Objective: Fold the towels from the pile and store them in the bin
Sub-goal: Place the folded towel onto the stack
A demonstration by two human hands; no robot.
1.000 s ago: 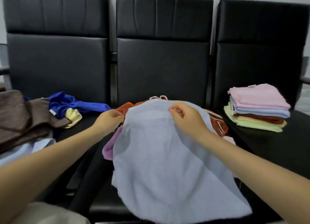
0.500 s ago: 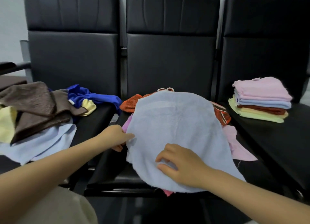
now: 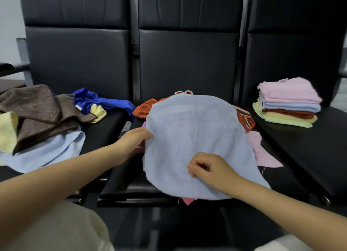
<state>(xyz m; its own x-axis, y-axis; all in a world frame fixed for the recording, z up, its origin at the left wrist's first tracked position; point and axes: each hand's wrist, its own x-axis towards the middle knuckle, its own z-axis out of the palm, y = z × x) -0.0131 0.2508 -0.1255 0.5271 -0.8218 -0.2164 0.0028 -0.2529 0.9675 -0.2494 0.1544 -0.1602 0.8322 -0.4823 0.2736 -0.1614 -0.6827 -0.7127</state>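
Note:
A light blue towel [image 3: 195, 134] lies spread over the middle chair seat, on top of orange [image 3: 143, 108] and pink towels [image 3: 262, 153]. My left hand [image 3: 134, 143] holds its left edge, fingers on top of the cloth. My right hand [image 3: 208, 169] sits on the towel's near part with fingers curled, pinching the fabric. A loose pile of brown [image 3: 35, 109], blue [image 3: 97, 102], yellow and pale blue towels lies on the left seat. A neat stack of folded towels [image 3: 287, 102] sits on the right seat. No bin is in view.
Three black chairs stand side by side with tall backrests [image 3: 187, 53]. The front edge of the middle seat [image 3: 135, 196] is close to me. An armrest [image 3: 13, 68] sticks out at far left. My knee [image 3: 62, 230] shows at the bottom left.
Both hands have come from the towel's far edge toward me; the left now holds the left edge and the right has curled into a pinch on the near part.

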